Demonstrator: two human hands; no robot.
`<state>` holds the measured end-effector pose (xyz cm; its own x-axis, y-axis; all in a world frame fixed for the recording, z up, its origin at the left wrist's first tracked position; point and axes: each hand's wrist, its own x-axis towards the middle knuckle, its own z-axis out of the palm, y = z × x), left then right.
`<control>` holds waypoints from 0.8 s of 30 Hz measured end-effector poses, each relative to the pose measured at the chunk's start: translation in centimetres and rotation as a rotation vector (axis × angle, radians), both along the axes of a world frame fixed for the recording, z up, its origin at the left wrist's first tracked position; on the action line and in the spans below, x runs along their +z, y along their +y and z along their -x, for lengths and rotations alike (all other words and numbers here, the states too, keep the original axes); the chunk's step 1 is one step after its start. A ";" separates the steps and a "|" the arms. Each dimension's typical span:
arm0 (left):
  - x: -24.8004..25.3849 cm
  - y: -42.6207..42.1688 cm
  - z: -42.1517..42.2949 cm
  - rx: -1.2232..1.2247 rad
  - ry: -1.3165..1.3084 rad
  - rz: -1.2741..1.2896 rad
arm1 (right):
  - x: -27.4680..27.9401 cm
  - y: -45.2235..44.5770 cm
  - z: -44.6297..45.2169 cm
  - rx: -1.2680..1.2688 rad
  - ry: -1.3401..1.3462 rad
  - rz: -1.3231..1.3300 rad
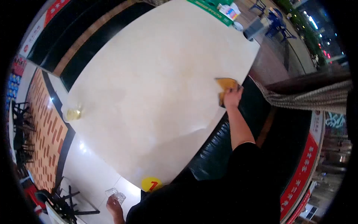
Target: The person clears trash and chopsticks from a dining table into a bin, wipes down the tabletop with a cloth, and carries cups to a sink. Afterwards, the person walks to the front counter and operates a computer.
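Note:
My right hand (232, 98) presses a yellow-brown cloth (226, 83) onto the white tabletop (156, 71), close to its right edge. The fingers are bent over the cloth, and part of it spreads out beyond them. Low on the left, off the table's near end, my left hand (115, 210) is closed on a clear drinking glass (119, 196). A second clear rim shows beside it; whether that is a separate glass, I cannot tell. A glass with pale yellow liquid (73, 114) stands at the table's left edge.
A green box (211, 12) with packets and a dark grey container (253, 29) occupy the far right corner. Dark padded benches (212, 149) flank the table. A yellow disc numbered 1 (151, 184) marks the near end. A folding chair (71, 201) stands lower left.

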<state>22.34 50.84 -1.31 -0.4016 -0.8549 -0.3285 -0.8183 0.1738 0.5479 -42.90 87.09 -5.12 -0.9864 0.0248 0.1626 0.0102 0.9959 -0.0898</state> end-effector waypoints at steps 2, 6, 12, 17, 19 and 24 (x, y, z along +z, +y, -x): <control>0.7 1.5 1.5 0.042 -0.049 0.014 | -0.6 1.3 2.2 -0.123 -0.013 0.180; 4.5 3.7 5.7 -0.051 -0.202 0.053 | -0.8 1.6 1.3 -0.532 -0.025 0.698; 2.3 2.9 0.7 0.015 -0.174 0.051 | -2.4 -2.5 -12.9 -0.447 0.015 0.871; 0.7 1.6 -3.9 0.075 -0.175 0.050 | -2.5 -3.9 -29.6 -0.252 -0.554 0.758; 1.8 0.6 -5.9 0.048 -0.152 0.044 | 0.5 -5.7 -35.5 -0.126 -0.903 0.613; 2.5 -0.7 -15.5 0.080 -0.113 0.063 | 9.1 -12.9 -44.0 0.438 -1.053 0.544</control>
<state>37.87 50.10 1.18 -0.2946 -0.9031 -0.3125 -0.8866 0.1363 0.4420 1.15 74.21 3.98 -0.5738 -0.5196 -0.6331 0.0049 0.7708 -0.6370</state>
